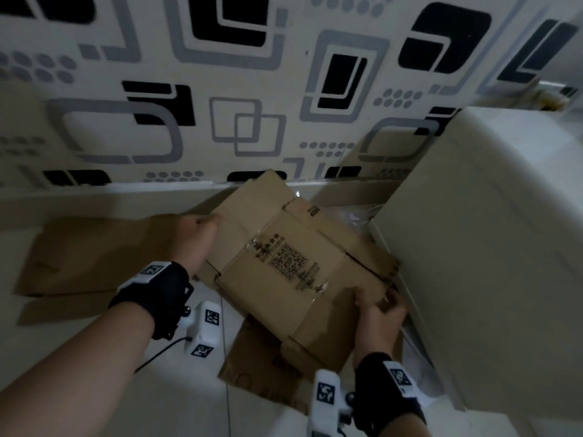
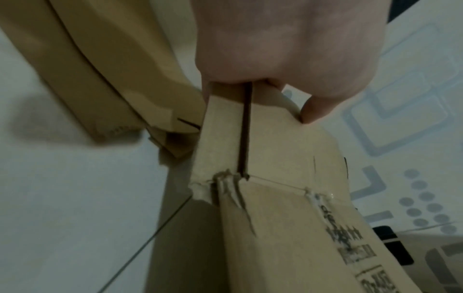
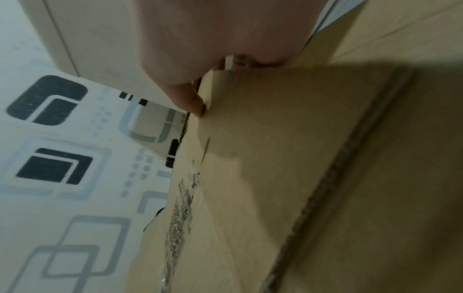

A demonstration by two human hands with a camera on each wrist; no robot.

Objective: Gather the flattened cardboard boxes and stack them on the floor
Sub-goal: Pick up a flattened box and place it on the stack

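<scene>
I hold a flattened brown cardboard box (image 1: 284, 247) with a printed QR code above the floor, tilted. My left hand (image 1: 202, 238) grips its left edge, thumb on top; the left wrist view shows that left hand (image 2: 283, 59) pinching the box (image 2: 275, 198) at a slit. My right hand (image 1: 378, 310) grips the near right corner, and in the right wrist view its thumb (image 3: 190, 99) presses the cardboard (image 3: 275, 158). A large flat cardboard sheet (image 1: 88, 253) lies on the floor at the left. Another flattened piece (image 1: 262, 364) lies under the held box.
A white cabinet (image 1: 489, 247) stands close on the right, almost touching the held box. A patterned wall (image 1: 252, 89) with black and grey squares rises behind. The floor (image 1: 157, 389) is pale tile. Some crumpled plastic (image 1: 353, 216) lies in the gap by the cabinet.
</scene>
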